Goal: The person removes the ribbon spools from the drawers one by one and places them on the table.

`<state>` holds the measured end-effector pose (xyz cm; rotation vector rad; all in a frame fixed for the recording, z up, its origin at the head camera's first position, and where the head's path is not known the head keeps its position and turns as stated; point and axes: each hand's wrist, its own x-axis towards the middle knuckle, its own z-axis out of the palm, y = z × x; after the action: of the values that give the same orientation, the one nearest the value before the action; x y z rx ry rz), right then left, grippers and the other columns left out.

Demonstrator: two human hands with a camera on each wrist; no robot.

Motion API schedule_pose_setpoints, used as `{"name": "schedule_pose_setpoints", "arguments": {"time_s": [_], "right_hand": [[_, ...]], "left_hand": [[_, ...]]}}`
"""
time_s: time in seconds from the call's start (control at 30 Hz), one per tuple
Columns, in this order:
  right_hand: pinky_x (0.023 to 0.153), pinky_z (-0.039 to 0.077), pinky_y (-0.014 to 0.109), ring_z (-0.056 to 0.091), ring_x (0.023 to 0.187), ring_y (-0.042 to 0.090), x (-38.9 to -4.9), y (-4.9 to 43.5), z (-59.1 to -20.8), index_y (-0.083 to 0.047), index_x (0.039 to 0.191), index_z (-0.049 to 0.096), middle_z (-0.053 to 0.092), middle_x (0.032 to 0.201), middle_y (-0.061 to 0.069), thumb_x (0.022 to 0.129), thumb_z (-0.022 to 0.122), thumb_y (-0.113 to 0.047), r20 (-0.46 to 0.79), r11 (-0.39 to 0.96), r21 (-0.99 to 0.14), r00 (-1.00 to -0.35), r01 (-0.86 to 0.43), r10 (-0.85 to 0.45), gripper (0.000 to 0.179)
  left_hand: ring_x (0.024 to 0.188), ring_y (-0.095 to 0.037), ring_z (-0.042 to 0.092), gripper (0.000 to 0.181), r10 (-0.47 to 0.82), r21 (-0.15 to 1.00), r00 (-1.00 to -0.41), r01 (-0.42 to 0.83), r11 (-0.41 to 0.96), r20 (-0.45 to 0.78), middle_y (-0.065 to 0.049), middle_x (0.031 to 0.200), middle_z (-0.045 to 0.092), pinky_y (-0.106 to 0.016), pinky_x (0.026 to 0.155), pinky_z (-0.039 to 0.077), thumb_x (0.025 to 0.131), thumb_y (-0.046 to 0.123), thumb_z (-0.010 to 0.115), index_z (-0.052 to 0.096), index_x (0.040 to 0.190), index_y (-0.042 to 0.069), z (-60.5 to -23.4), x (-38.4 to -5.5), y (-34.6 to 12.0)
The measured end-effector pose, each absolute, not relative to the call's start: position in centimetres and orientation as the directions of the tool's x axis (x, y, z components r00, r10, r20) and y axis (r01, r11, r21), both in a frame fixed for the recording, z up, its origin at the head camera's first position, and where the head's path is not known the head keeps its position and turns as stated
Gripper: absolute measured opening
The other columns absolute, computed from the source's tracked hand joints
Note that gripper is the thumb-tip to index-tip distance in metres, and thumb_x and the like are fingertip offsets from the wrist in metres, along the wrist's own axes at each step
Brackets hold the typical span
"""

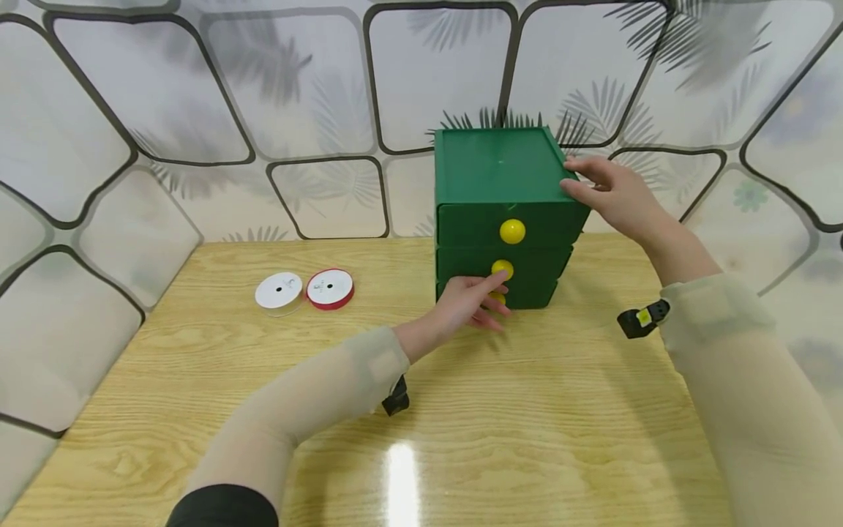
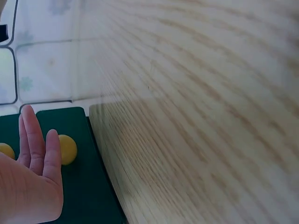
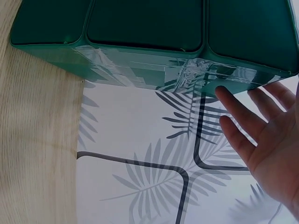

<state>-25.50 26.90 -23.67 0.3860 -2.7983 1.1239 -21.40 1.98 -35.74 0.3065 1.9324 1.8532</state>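
A green three-drawer cabinet (image 1: 500, 168) with round yellow knobs stands against the wall, its drawers closed. In the head view my left hand (image 1: 466, 298) is in front of the lower drawers, with the thumb at the middle knob (image 1: 502, 269). Its other fingers extend below the thumb, over the bottom knob (image 1: 498, 298), and look straight in the left wrist view, beside that knob (image 2: 68, 149). My right hand (image 1: 614, 192) rests at the cabinet's upper right edge, fingers spread. The right wrist view has that hand (image 3: 275, 144) along the taped side (image 3: 149, 70).
Two ribbon spools lie left of the cabinet on the wooden table (image 1: 527, 410): a white one (image 1: 279, 291) and a red-edged one (image 1: 330, 288). A leaf-patterned wall covering (image 1: 316, 95) rises right behind the cabinet and along the left side.
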Motion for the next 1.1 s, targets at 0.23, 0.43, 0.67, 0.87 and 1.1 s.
{"name": "schedule_pose_setpoints", "arguments": {"time_s": [0.23, 0.43, 0.67, 0.87, 1.1], "right_hand": [[0.105, 0.028, 0.061, 0.033, 0.134, 0.047, -25.4, 26.8, -23.7, -0.007, 0.149, 0.038, 0.031, 0.154, 0.015, 0.1, 0.051, -0.042, 0.184, 0.687, -0.677, -0.965, -0.263, -0.188, 0.061], [0.104, 0.029, 0.062, 0.035, 0.132, 0.048, -25.3, 26.7, -23.6, -0.007, 0.149, 0.038, 0.03, 0.155, 0.014, 0.1, 0.05, -0.042, 0.18, 0.686, -0.68, -0.966, -0.258, -0.185, 0.061], [0.104, 0.028, 0.062, 0.034, 0.132, 0.048, -25.4, 26.7, -23.6, -0.007, 0.149, 0.038, 0.03, 0.155, 0.013, 0.1, 0.05, -0.042, 0.177, 0.687, -0.68, -0.967, -0.256, -0.186, 0.061], [0.104, 0.029, 0.062, 0.034, 0.132, 0.048, -25.4, 26.8, -23.7, -0.007, 0.148, 0.039, 0.031, 0.155, 0.013, 0.1, 0.051, -0.043, 0.182, 0.689, -0.677, -0.966, -0.259, -0.185, 0.061], [0.104, 0.028, 0.062, 0.033, 0.133, 0.048, -25.3, 26.8, -23.7, -0.007, 0.149, 0.038, 0.029, 0.155, 0.013, 0.1, 0.05, -0.043, 0.178, 0.686, -0.681, -0.966, -0.258, -0.186, 0.061]], "left_hand": [[0.059, -0.019, 0.067, 0.057, 0.418, 0.987, -0.894, -0.145, 0.071, -0.162, -0.008, 0.085, 0.074, -0.05, 0.081, 0.053, 0.092, 0.053, 0.059, 0.068, 0.119, 0.003, -36.0, -22.1, 2.4], [0.056, -0.017, 0.066, 0.053, 0.39, 0.988, -0.909, -0.154, 0.018, -0.149, -0.01, 0.083, 0.073, -0.051, 0.082, 0.052, 0.093, 0.049, 0.06, 0.07, 0.114, 0.002, -35.9, -22.1, 2.9], [0.052, -0.015, 0.064, 0.047, 0.359, 0.986, -0.922, -0.163, -0.022, -0.144, -0.011, 0.081, 0.073, -0.048, 0.081, 0.054, 0.094, 0.046, 0.06, 0.071, 0.111, 0.004, -35.8, -21.9, 3.5], [0.053, -0.014, 0.065, 0.046, 0.347, 0.986, -0.926, -0.165, -0.025, -0.147, -0.009, 0.082, 0.073, -0.046, 0.08, 0.054, 0.094, 0.045, 0.061, 0.072, 0.109, 0.004, -35.8, -21.7, 3.5], [0.054, -0.015, 0.064, 0.045, 0.346, 0.98, -0.921, -0.199, -0.02, -0.18, -0.008, 0.083, 0.074, -0.051, 0.086, 0.051, 0.094, 0.045, 0.062, 0.072, 0.108, 0.003, -35.6, -21.2, 3.6]]}}
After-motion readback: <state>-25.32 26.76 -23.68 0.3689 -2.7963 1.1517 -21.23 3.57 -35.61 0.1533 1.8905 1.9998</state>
